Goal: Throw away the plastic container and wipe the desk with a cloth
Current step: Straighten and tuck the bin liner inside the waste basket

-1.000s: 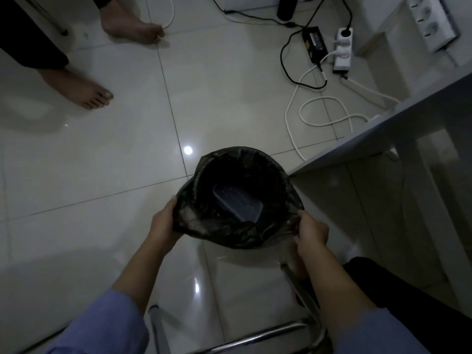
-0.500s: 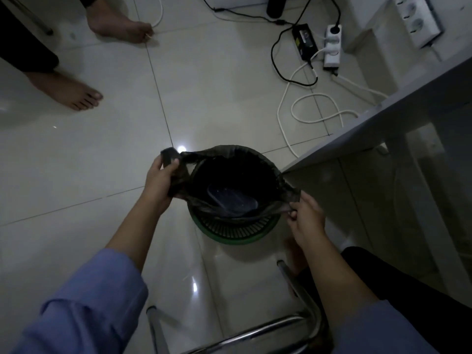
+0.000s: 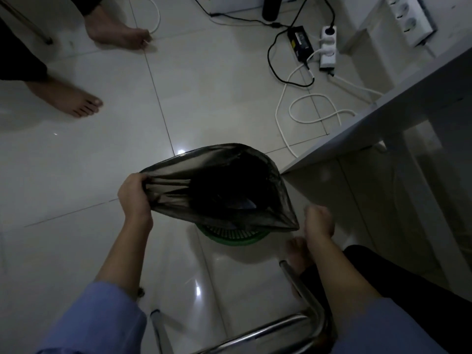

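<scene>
Left hand (image 3: 135, 198) is bunching the near-left edge of the black bin bag (image 3: 222, 187) in a fist, stretching its mouth out sideways. Right hand (image 3: 318, 223) has let go of the bag since half a second ago; it now sits just beside the bag's right corner, fingers loosely curled around nothing as far as I can see, though it's blurry. So the bag went from being held wide by both hands to being pulled up on one side, and more of the green bin (image 3: 237, 237) shows underneath. The plastic container (image 3: 242, 204) is already down inside the bag, between the two hands and lower, only a dim sliver visible. Looks like the throwing-away part is basically done. The worktop (image 3: 383, 118) to the right hasn't been wiped yet, and I see no cloth.
</scene>
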Action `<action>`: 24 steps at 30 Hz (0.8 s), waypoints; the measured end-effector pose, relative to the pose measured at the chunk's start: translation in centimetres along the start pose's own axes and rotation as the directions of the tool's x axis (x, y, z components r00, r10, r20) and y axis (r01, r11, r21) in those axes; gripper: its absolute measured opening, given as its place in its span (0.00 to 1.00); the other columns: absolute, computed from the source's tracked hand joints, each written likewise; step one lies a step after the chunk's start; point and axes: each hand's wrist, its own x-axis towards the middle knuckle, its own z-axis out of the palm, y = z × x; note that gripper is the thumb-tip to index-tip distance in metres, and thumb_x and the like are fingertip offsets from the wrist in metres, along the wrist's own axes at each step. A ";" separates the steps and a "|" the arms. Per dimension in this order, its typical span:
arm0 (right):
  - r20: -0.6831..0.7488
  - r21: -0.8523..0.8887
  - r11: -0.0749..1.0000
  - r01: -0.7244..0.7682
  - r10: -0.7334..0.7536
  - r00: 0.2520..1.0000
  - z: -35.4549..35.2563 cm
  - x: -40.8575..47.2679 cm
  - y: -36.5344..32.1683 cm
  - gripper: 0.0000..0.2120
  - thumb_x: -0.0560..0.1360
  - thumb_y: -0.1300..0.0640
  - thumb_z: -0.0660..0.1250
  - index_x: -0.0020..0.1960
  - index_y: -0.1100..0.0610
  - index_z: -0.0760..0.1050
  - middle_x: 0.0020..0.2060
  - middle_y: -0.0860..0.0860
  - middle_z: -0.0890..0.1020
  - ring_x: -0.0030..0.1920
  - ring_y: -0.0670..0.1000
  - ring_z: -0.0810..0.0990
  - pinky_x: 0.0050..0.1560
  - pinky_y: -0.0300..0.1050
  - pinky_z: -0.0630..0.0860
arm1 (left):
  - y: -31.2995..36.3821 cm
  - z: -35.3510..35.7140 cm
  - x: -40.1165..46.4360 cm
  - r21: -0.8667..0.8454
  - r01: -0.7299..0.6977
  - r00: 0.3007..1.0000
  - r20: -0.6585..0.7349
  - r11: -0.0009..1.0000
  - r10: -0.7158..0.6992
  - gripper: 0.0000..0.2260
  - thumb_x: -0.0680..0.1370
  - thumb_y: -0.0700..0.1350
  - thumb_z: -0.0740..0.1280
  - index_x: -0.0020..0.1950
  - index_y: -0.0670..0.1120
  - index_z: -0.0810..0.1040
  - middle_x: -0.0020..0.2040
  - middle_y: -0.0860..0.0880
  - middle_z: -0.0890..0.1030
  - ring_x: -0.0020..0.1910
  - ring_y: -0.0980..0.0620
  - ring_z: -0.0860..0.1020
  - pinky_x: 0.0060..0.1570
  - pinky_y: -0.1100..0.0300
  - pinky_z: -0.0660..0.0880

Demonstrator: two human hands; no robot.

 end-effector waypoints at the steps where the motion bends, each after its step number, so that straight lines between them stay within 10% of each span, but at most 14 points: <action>1: 0.061 -0.047 0.996 0.075 -0.072 0.996 0.6 0.0 -0.6 0.16 0.70 0.58 0.64 0.56 0.63 0.74 0.44 0.57 0.78 0.42 0.57 0.76 0.42 0.45 0.70 | 0.1 0.2 -0.2 0.047 -0.045 0.999 0.025 0.998 0.044 0.12 0.73 0.39 0.63 0.30 0.46 0.69 0.27 0.53 0.70 0.25 0.57 0.67 0.20 0.67 0.66; 5: 0.335 -0.197 0.948 0.251 -0.175 0.926 2.8 0.0 -2.6 0.30 0.72 0.51 0.68 0.70 0.59 0.62 0.67 0.58 0.70 0.65 0.58 0.70 0.64 0.51 0.69 | 0.4 0.9 -0.4 0.012 -0.125 0.985 0.124 0.992 0.123 0.14 0.73 0.40 0.67 0.29 0.47 0.68 0.25 0.55 0.70 0.27 0.58 0.67 0.30 0.63 0.65; 9: 0.343 -0.337 0.853 0.397 -0.281 0.896 3.6 1.2 -2.9 0.04 0.69 0.61 0.70 0.40 0.55 0.76 0.41 0.55 0.79 0.47 0.56 0.78 0.47 0.45 0.73 | 0.3 1.7 -0.6 0.010 -0.118 0.969 0.222 0.993 0.113 0.12 0.73 0.35 0.67 0.34 0.47 0.71 0.31 0.50 0.74 0.30 0.56 0.72 0.32 0.64 0.71; 12: 0.364 -0.296 0.843 0.450 -0.336 0.869 2.8 2.0 -4.1 0.11 0.69 0.66 0.67 0.32 0.54 0.69 0.31 0.50 0.74 0.37 0.51 0.73 0.37 0.42 0.69 | 0.4 2.2 -0.7 0.089 -0.178 0.954 0.260 0.980 0.150 0.15 0.70 0.28 0.63 0.33 0.47 0.67 0.33 0.47 0.70 0.33 0.52 0.69 0.34 0.59 0.67; 24: 0.402 0.153 0.988 0.036 -0.095 0.911 -1.9 2.8 -3.7 0.17 0.70 0.76 0.55 0.34 0.56 0.68 0.35 0.55 0.72 0.38 0.51 0.73 0.40 0.43 0.73 | 1.2 -1.9 1.2 -0.327 0.093 0.984 0.177 0.940 -0.035 0.16 0.61 0.26 0.53 0.36 0.47 0.68 0.37 0.48 0.74 0.35 0.50 0.73 0.35 0.62 0.68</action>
